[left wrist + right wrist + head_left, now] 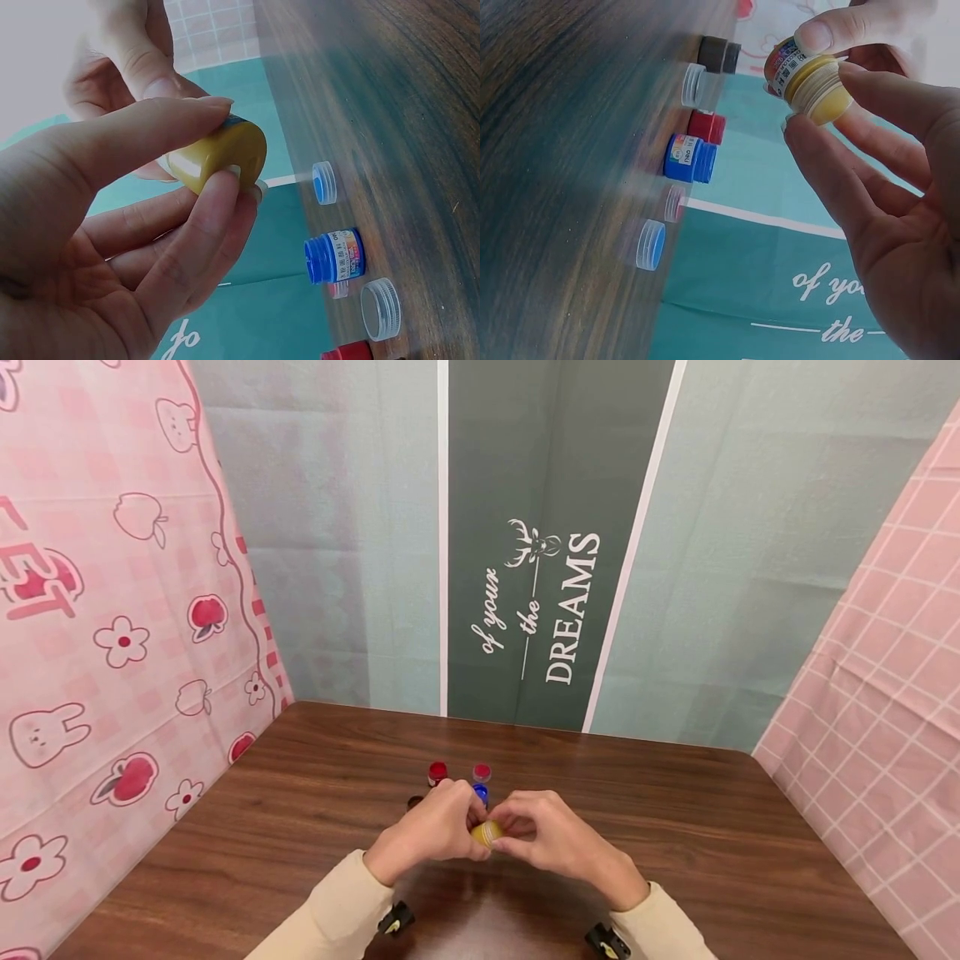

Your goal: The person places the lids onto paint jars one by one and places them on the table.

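1. Nearest the head camera are the person's cream sleeves [337, 902], which enter from the bottom edge and angle inward so that both hands meet over the wooden table [675, 827].
2. The left hand [438, 822] grips the yellow jar [217, 156], thumb on one side and fingers on the other; bracing it from opposite sides probably keeps the smooth, rounded body from slipping or turning.
3. The right hand [558, 835] pinches the ribbed cap [819, 88] at the jar's other end, where the ridges seem to offer the fingertips better purchase.
4. The jar is tilted in the air between the two hands, above the table; being clear of the surface likely gives the fingers room all round it.
5. Beyond the hands, the blue jar [334, 257] stands upright with its neck uncovered, presumably because tipping would spill its contents. The red jar [438, 772] and the dark jar [717, 55] stand near it. The left hand mostly hides the dark one in the head view, so whether it is capped is hard to tell.
6. The blue lid [651, 245], pinkish-red lid [482, 772] and clear lid [380, 309] lie on the table, perhaps put there to leave the hands space.
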Motion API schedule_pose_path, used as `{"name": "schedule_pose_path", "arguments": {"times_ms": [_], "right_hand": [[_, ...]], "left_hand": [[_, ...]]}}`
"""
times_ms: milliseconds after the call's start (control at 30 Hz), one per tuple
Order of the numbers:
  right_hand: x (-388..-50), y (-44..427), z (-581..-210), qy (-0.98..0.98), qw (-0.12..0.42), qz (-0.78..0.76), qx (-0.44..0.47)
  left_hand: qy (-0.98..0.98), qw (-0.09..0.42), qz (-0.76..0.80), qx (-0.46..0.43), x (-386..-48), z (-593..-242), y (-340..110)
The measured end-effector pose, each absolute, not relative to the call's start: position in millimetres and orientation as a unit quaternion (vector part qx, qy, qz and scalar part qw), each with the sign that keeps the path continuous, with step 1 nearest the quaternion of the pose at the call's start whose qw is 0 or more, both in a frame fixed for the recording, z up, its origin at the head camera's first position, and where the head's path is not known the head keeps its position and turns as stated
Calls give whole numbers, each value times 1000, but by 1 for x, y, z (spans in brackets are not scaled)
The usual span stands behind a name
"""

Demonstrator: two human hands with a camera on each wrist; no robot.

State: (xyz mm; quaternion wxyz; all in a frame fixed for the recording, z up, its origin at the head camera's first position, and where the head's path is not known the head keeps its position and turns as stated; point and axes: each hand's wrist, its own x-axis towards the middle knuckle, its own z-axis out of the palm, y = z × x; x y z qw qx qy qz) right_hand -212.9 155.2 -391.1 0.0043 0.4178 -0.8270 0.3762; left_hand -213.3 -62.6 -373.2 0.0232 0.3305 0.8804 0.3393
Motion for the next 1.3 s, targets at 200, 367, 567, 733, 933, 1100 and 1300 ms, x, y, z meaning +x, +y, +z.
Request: {"name": "schedule_pose_path", "arguments": {"times_ms": [200,367,567,733,933,1100,1300], "right_hand": [[-212,154,-392,-837,20,363,410],[-212,153,-391,-839,17,361,406],[-213,152,-391,-835,5,380,398],[-213,153,-393,-824,22,387,414],[-213,153,-393,-814,35,381,438],[-213,153,-393,-810,43,375,449],[-213,152,-393,-808,47,373,454]], "left_hand": [[879,24,342,332,-212,-373,-63],[879,26,344,330,-213,-374,-63],[878,19,343,332,-214,-375,-65],[880,11,337,334,-215,-375,-65],[882,8,332,333,-215,-375,-66],[882,11,335,330,-214,-374,-66],[882,9,333,333,-214,-374,-66]]}}
